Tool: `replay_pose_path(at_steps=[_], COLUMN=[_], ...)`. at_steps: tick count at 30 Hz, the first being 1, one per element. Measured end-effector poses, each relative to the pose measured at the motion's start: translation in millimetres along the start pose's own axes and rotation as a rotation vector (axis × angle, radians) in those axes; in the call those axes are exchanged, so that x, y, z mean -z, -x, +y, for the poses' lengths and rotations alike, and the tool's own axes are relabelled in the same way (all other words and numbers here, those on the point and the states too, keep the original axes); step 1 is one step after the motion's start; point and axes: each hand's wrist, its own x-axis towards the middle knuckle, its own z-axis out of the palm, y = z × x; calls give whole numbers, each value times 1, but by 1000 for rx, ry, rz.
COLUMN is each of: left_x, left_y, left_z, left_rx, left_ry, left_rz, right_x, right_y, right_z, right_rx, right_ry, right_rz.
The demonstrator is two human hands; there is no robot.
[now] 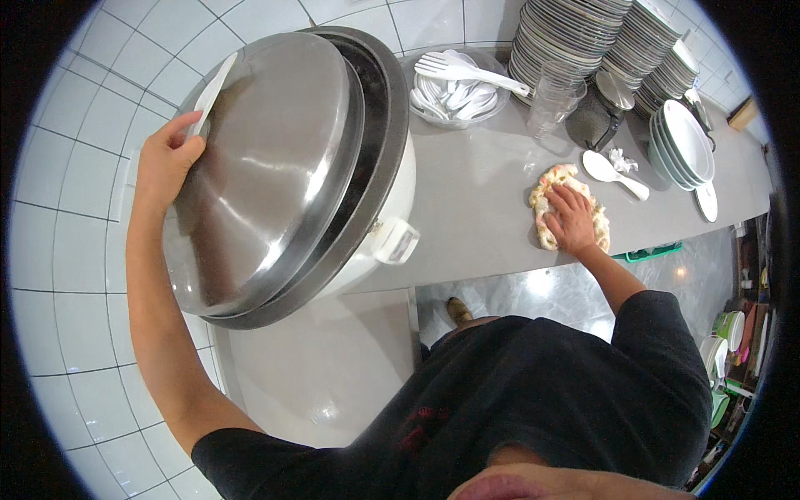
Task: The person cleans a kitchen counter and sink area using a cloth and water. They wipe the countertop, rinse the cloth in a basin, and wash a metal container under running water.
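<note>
A big round metal lid [275, 169] lies tilted on a large white rice cooker [400, 187], leaving a dark gap along the right side of its rim. My left hand [170, 153] is at the lid's far left side, its fingers and thumb closed around a thin white plastic utensil [217, 84], seen edge-on; whether they also grip the lid's knob is hard to tell. On the grey counter [462, 206], my right hand [570, 219] presses on a crumpled, patterned cloth [600, 225], fingers slightly spread. Just beyond the cloth lies a white spoon-like paddle [609, 170], beside crumpled white tissue [623, 160].
A clear bowl [459, 119] of white plastic spoons, topped by a slotted server [462, 70], stands behind. Further right are stacked clear cups [550, 103], a dark lidded pitcher [590, 119], tall plate stacks [562, 37] and nested bowls [690, 140]. A tiled wall [81, 250] borders the left.
</note>
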Motion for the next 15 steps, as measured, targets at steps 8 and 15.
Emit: replay_pose_path(at_steps=[8, 15], left_x=[-5, -10], left_y=[0, -1], left_z=[11, 14], left_rx=[-13, -35], left_ry=[42, 74], left_rz=[-47, -44], right_x=[3, -3], right_y=[1, 2], right_z=[-1, 5], right_rx=[5, -27], right_ry=[-28, 2], right_rz=[10, -17])
